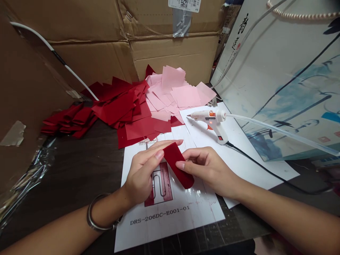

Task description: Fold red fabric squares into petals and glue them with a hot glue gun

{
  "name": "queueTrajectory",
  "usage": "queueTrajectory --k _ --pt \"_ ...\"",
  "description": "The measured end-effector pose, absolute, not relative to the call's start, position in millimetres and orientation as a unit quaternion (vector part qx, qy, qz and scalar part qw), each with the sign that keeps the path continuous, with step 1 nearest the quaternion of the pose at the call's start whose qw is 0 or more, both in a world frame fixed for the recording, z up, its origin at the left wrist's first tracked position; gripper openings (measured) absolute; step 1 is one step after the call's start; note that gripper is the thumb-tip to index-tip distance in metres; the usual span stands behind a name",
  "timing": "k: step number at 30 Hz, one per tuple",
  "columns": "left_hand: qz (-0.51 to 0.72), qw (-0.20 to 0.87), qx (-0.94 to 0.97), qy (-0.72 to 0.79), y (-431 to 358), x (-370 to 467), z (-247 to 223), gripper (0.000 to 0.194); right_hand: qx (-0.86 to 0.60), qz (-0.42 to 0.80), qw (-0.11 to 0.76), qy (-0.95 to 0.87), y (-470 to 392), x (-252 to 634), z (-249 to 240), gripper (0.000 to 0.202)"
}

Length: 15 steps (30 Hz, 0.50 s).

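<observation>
A dark red piece of folded or rolled fabric (178, 165) is held between my two hands, tilted above a printed white sheet. My left hand (145, 170) grips its upper left end, the thumb on top and the fingers behind. On the right side, my right hand (204, 164) pinches its edge with thumb and bent fingers. Beneath lies the printed sheet (170, 230) with a paperclip-like drawing and the text DRS-206DC-E001-01. A white glue gun (209, 120) rests just beyond my right hand, touched by neither hand.
Behind my hands lie a pile of red pieces (117, 102) and a pile of pink pieces (172, 90). Several folded red pieces (69, 120) sit at left. Cardboard (172, 56) walls the back; a painted panel (287, 88) leans at right. The glue gun's black cord (260, 163) crosses the right side.
</observation>
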<state>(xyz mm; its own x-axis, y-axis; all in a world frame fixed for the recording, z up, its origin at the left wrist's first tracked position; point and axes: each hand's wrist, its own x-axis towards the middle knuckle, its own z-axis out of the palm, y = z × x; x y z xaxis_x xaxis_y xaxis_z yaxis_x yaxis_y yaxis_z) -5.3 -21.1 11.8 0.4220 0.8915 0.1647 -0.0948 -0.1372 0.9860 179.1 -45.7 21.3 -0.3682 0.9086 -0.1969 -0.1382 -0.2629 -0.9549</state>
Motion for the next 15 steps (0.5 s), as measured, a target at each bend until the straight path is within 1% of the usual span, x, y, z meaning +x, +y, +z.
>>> queueTrajectory --k 4,9,15 --pt "0.434 0.529 0.66 0.311 -20.1 -6.2 12.8 0.031 -0.416 0.674 0.375 -0.482 -46.5 180.0 22.7 0.019" --pt "0.43 0.465 0.714 0.299 -19.7 -1.6 16.7 0.025 -0.43 0.649 0.327 -0.537 -47.3 178.4 22.0 0.019" --pt "0.435 0.459 0.701 0.331 -21.6 0.9 20.1 0.025 -0.428 0.632 0.309 -0.568 -49.2 175.3 23.3 0.024"
